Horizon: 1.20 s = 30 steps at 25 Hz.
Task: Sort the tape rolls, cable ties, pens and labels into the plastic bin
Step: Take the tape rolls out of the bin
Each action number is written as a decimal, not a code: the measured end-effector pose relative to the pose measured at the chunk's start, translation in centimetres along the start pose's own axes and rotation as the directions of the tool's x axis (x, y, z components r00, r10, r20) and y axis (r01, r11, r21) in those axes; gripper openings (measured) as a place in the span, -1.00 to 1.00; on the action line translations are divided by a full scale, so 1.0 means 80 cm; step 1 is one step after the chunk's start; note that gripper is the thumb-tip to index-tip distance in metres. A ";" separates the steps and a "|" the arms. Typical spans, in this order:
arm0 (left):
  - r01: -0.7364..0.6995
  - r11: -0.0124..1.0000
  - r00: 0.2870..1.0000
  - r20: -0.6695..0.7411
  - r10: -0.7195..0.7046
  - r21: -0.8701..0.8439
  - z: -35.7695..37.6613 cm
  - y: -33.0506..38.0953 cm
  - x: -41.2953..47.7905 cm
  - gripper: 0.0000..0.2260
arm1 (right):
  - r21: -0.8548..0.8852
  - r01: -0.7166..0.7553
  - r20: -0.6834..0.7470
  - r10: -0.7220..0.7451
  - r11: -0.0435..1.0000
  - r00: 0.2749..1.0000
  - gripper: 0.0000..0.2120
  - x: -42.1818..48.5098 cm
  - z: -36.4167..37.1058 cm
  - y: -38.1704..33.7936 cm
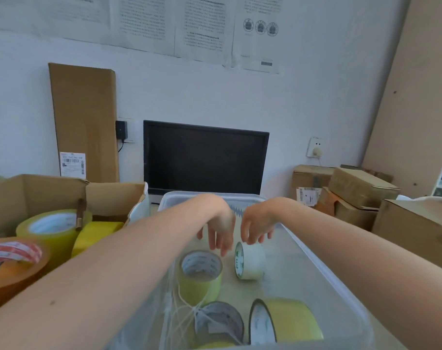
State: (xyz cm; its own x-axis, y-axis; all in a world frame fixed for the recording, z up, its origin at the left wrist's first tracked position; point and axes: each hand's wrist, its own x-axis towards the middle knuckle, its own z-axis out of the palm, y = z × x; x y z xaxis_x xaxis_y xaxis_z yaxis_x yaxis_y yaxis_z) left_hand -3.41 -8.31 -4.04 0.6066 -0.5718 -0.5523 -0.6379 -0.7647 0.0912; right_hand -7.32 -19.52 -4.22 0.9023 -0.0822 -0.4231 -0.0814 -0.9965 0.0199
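Plastic bin (323, 263): clear, rectangular, open-topped, long axis running away from the viewer. Contents: yellow-green tape roll (200, 276), lying flat, printed white core facing up, left of centre; whitish tape roll (250, 260), standing on edge just to its right, core facing left; grey-cored tape roll (218, 322), near end, partly behind white cable ties (183, 303), which lie loose along the left wall; large yellow tape roll (287, 320), on edge, beside it at the near right.
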 end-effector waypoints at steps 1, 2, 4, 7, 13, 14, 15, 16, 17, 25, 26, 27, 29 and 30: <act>0.005 1.000 1.000 0.030 -0.006 0.008 0.001 0.001 0.010 -0.80 | -0.087 0.009 -0.031 -0.012 0.996 0.999 -0.68 0.009 0.004 0.005; 0.015 1.000 0.998 0.065 -0.016 0.019 0.006 0.001 0.019 -0.81 | -0.176 0.017 -0.086 -0.033 0.984 0.996 -0.68 0.018 0.010 0.010; 0.036 0.999 0.992 0.122 -0.041 0.038 0.020 -0.003 0.035 -0.72 | -0.271 0.041 -0.178 -0.092 0.962 0.980 -0.65 0.033 0.027 0.013; 0.052 0.999 0.986 0.156 -0.053 0.014 0.035 -0.011 0.039 -0.66 | -0.313 0.093 -0.116 -0.136 0.945 0.984 -0.55 0.041 0.040 0.014; 0.020 0.997 0.975 0.223 -0.004 -0.072 0.050 -0.011 0.037 -0.64 | -0.432 0.088 -0.023 -0.109 0.898 0.994 -0.58 0.034 0.047 0.011; 0.024 0.998 0.974 0.226 -0.010 -0.059 0.051 -0.011 0.037 -0.64 | -0.434 0.094 -0.036 -0.121 0.896 0.992 -0.60 0.033 0.047 0.010; 0.026 0.998 0.974 0.226 -0.013 -0.052 0.052 -0.011 0.036 -0.65 | -0.439 0.097 -0.051 -0.133 0.893 0.990 -0.63 0.032 0.046 0.010; 0.027 0.998 0.975 0.221 -0.014 -0.054 0.052 -0.011 0.036 -0.67 | -0.447 0.096 -0.069 -0.141 0.889 0.988 -0.64 0.030 0.045 0.010; 0.024 0.998 0.977 0.212 -0.010 -0.060 0.052 -0.010 0.036 -0.69 | -0.460 0.088 -0.089 -0.145 0.884 0.985 -0.65 0.029 0.044 0.010; 0.027 0.991 1.000 -0.003 -0.028 -0.128 0.039 -0.021 0.036 -0.76 | -0.325 0.092 -0.057 -0.116 0.941 0.992 -0.52 0.029 0.048 0.009; 0.040 0.991 0.999 -0.024 -0.043 -0.127 0.038 -0.023 0.036 -0.73 | -0.335 0.092 -0.009 -0.101 0.938 0.995 -0.49 0.031 0.051 0.007; 0.053 0.992 0.997 -0.047 -0.059 -0.119 0.038 -0.025 0.037 -0.70 | -0.355 0.092 0.035 -0.086 0.930 0.996 -0.48 0.031 0.052 0.005; 0.079 0.992 0.990 -0.109 -0.090 -0.102 0.036 -0.031 0.038 -0.66 | -0.396 0.098 0.105 -0.062 0.913 0.993 -0.51 0.034 0.057 0.000; 0.096 0.990 0.984 -0.142 -0.109 -0.099 0.034 -0.035 0.037 -0.63 | -0.421 0.102 0.131 -0.051 0.901 0.990 -0.51 0.037 0.061 -0.002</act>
State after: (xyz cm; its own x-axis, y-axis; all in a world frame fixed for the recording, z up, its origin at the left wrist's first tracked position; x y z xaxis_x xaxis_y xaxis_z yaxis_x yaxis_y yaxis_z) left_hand -1.12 -7.09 -8.22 0.7340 -0.5212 -0.4353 -0.5268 -0.8416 0.1194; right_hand -6.72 -19.55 -9.87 0.8420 -0.0281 -0.5388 0.1973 -0.9135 0.3559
